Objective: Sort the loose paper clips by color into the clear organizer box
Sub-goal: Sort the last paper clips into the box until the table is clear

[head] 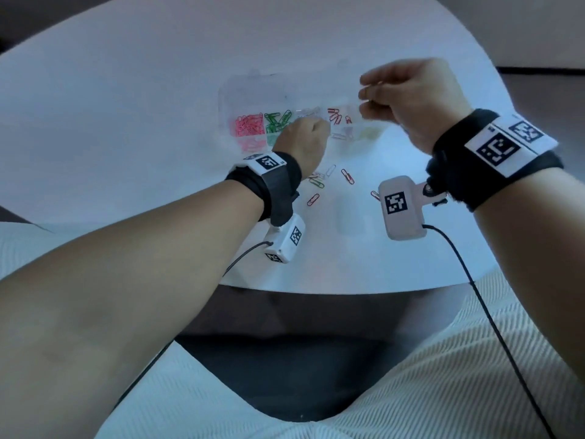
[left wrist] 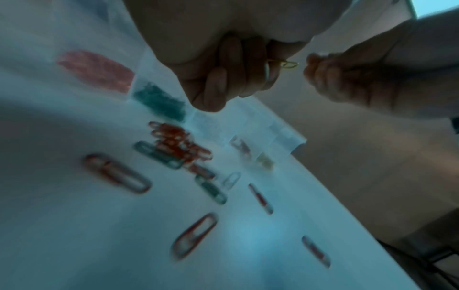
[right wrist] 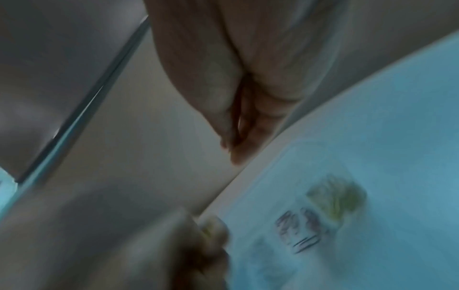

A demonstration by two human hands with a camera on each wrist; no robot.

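Blur: right hand (head: 408, 99) fingers curling, contents unclear.
Left hand (left wrist: 231, 64): pinching yellow clip (left wrist: 288, 64) over box (head: 253, 90).

My left hand (left wrist: 223, 64) is curled, pinching a yellow paper clip (left wrist: 288, 64). My right hand (left wrist: 367, 78) hangs just beside it. Below I see blurred loose clips (left wrist: 178, 145) and the organizer box (left wrist: 248, 121).

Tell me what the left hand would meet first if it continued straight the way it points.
Probably the right hand. The left hand pinches a yellow paper clip that points at the right hand's fingers, just apart. Depth is unclear; the organizer box lies below.
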